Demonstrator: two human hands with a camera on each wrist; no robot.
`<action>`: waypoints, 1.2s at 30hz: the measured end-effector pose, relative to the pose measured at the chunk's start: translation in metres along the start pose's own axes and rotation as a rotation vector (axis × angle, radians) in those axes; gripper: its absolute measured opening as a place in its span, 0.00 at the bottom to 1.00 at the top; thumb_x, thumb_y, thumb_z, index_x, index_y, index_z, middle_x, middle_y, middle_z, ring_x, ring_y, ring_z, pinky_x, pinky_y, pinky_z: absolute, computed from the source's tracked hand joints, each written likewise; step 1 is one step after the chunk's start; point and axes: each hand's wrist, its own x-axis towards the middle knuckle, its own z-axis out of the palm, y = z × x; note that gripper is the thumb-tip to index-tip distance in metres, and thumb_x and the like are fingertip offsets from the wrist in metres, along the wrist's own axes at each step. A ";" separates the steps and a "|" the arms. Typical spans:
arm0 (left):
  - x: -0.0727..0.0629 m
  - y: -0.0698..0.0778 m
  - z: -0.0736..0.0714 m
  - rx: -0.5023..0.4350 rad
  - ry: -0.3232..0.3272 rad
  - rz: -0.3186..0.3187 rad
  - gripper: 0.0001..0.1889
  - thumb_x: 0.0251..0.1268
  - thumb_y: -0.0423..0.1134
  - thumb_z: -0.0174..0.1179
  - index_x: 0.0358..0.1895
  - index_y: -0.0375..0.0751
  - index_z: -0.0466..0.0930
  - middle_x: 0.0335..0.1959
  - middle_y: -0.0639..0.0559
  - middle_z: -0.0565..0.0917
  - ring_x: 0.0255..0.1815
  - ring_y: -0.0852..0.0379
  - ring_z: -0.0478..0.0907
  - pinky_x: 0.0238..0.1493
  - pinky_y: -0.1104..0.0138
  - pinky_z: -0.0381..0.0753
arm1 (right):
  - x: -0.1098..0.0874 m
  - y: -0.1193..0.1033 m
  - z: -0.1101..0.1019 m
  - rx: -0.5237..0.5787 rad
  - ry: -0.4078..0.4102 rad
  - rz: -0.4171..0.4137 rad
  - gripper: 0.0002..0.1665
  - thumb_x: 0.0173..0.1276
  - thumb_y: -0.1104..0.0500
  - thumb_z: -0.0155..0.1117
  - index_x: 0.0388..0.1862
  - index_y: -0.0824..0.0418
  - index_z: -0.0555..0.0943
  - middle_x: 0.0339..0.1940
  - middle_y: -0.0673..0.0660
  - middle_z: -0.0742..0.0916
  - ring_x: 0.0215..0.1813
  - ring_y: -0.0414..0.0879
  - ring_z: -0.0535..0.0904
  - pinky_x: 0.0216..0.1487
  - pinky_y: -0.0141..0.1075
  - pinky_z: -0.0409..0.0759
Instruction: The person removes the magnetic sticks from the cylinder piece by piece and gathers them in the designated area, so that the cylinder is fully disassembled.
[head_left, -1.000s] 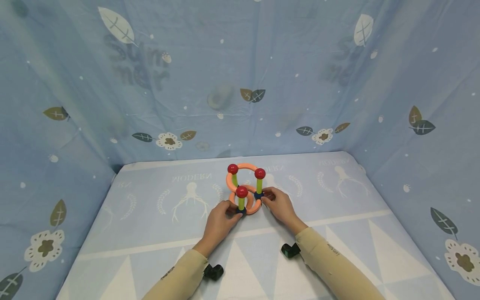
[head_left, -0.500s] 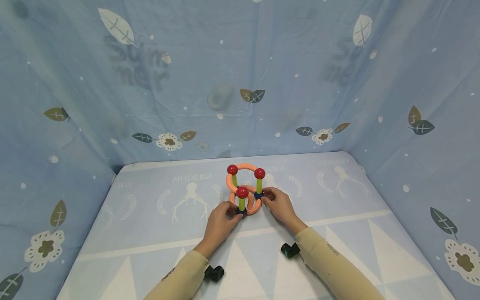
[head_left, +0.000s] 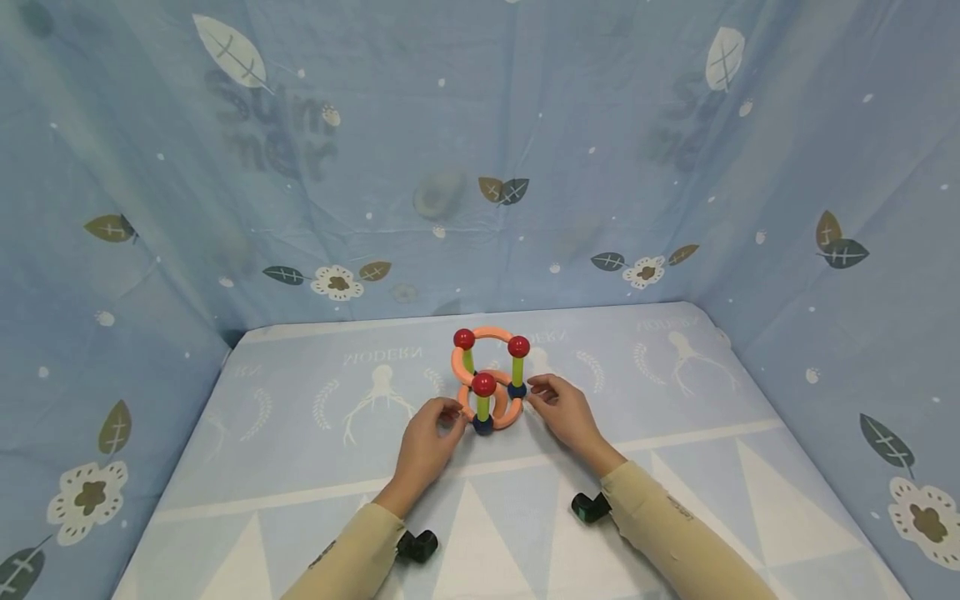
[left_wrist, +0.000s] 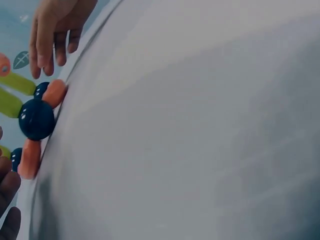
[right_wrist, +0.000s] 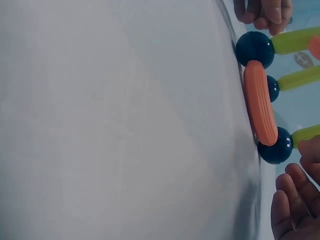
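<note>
An orange bar (right_wrist: 261, 102) joins two blue balls (right_wrist: 281, 151) with green sticks (right_wrist: 295, 42) on the bench (right_wrist: 125, 120). The right hand's grip (right_wrist: 304, 200) is just beside the lower ball, the left hand's grip (right_wrist: 262, 10) near the upper one.

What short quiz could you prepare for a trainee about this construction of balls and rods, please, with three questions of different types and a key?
1. Count: how many red balls are visible in the head view?
2. True or false: the dark blue balls sit at the upper ends of the yellow-green rods.
3. Choose: in the head view, which grip is nearer to the front dark blue ball? A, left; B, right.

Key:
1. Three.
2. False; they are at the lower ends, and the red balls are at the upper ends.
3. A, the left grip.
</note>
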 end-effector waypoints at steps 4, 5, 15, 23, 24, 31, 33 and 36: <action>0.006 0.002 -0.011 -0.040 0.040 -0.005 0.07 0.70 0.37 0.64 0.48 0.43 0.83 0.42 0.55 0.83 0.41 0.59 0.80 0.47 0.59 0.81 | -0.005 -0.007 -0.005 0.004 0.004 -0.038 0.14 0.70 0.59 0.70 0.53 0.58 0.85 0.45 0.52 0.88 0.44 0.44 0.82 0.48 0.41 0.83; 0.008 0.003 -0.014 -0.054 0.051 -0.009 0.07 0.71 0.36 0.64 0.48 0.43 0.83 0.42 0.54 0.82 0.42 0.59 0.80 0.49 0.59 0.81 | -0.005 -0.008 -0.007 0.006 0.002 -0.045 0.14 0.70 0.59 0.70 0.53 0.58 0.85 0.45 0.52 0.88 0.45 0.44 0.82 0.48 0.40 0.82; 0.025 0.021 -0.041 -0.114 0.172 0.106 0.12 0.71 0.34 0.62 0.54 0.38 0.80 0.51 0.48 0.79 0.52 0.52 0.76 0.57 0.54 0.76 | -0.011 -0.032 -0.013 0.079 -0.041 -0.122 0.15 0.72 0.58 0.68 0.55 0.60 0.84 0.48 0.50 0.88 0.47 0.43 0.82 0.47 0.37 0.82; 0.032 0.042 -0.044 -0.081 0.157 0.341 0.19 0.65 0.37 0.66 0.59 0.42 0.79 0.57 0.49 0.79 0.61 0.48 0.75 0.64 0.46 0.70 | -0.015 -0.047 -0.011 0.157 -0.065 -0.215 0.16 0.74 0.59 0.66 0.58 0.58 0.83 0.51 0.51 0.88 0.51 0.45 0.84 0.50 0.38 0.83; 0.032 0.045 -0.044 -0.074 0.143 0.365 0.20 0.64 0.38 0.67 0.59 0.43 0.79 0.58 0.49 0.78 0.62 0.49 0.74 0.64 0.45 0.69 | -0.015 -0.047 -0.010 0.166 -0.069 -0.228 0.16 0.74 0.59 0.66 0.59 0.58 0.83 0.52 0.51 0.88 0.52 0.44 0.84 0.51 0.38 0.83; 0.036 0.055 -0.040 -0.017 0.073 0.477 0.23 0.62 0.41 0.70 0.60 0.44 0.81 0.63 0.50 0.78 0.67 0.49 0.71 0.70 0.43 0.63 | -0.016 -0.050 -0.006 0.248 -0.100 -0.318 0.18 0.75 0.59 0.65 0.62 0.54 0.80 0.58 0.48 0.86 0.56 0.44 0.83 0.54 0.43 0.83; 0.037 0.057 -0.039 -0.001 0.066 0.501 0.23 0.61 0.41 0.71 0.60 0.45 0.81 0.62 0.50 0.78 0.67 0.48 0.72 0.71 0.43 0.63 | -0.016 -0.051 -0.005 0.266 -0.113 -0.327 0.19 0.74 0.60 0.65 0.63 0.54 0.80 0.60 0.48 0.85 0.57 0.44 0.83 0.56 0.43 0.83; 0.040 0.058 -0.038 0.024 0.051 0.520 0.22 0.61 0.41 0.72 0.59 0.46 0.81 0.61 0.51 0.80 0.65 0.50 0.73 0.72 0.44 0.62 | -0.016 -0.053 -0.004 0.277 -0.126 -0.327 0.20 0.74 0.60 0.66 0.63 0.53 0.79 0.61 0.48 0.85 0.58 0.44 0.83 0.57 0.42 0.82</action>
